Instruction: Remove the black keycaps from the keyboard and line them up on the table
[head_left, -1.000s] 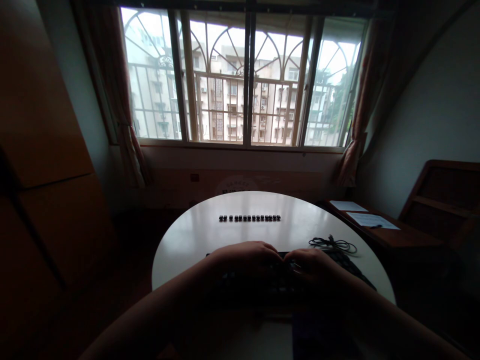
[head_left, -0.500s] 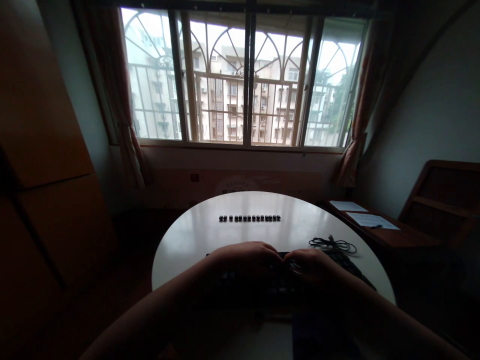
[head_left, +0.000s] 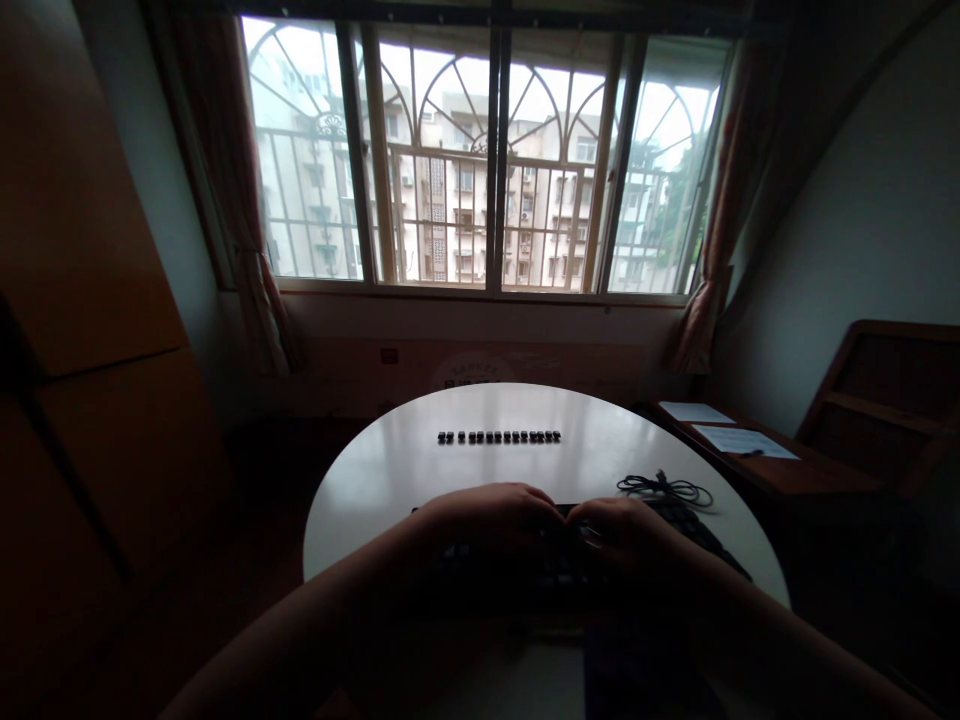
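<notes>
Head view: fingers bend over the keyboard, any pinch unclear; far lettering illegible.

Daylight reaches me from the window at twelve o'clock, its sky glaring white. It leaves a pale sheen on my worktop, while my hands sit in shadow and the keyboard sinks into black toward six. Brown panels at ten lean, murky and stretched.

Smooth glossy tabletop, plastic keyboard, cloth curtains, paper sheets
</notes>
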